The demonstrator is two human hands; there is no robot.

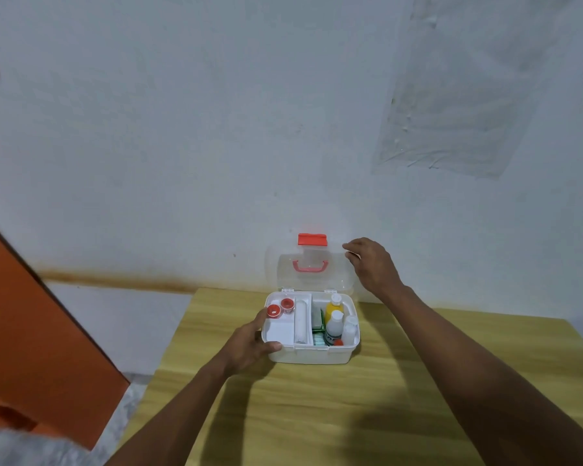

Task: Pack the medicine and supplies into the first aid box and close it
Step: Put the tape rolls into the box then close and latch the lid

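A white first aid box (pixel 312 355) stands open on the wooden table. Its clear lid (pixel 312 275), with a red handle and a red latch (pixel 312 239), is upright against the wall. Inside, a white tray holds two red tape rolls (pixel 279 308) and a white bandage roll (pixel 301 319). To the right stand a yellow bottle (pixel 334 306) and white bottles (pixel 335 326). My left hand (pixel 249 343) grips the box's left front corner. My right hand (pixel 371 264) rests on the lid's upper right edge.
The wooden table (pixel 317 415) stands against a pale wall. An orange panel (pixel 31 314) leans at the left. A grey floor strip runs between the panel and the table.
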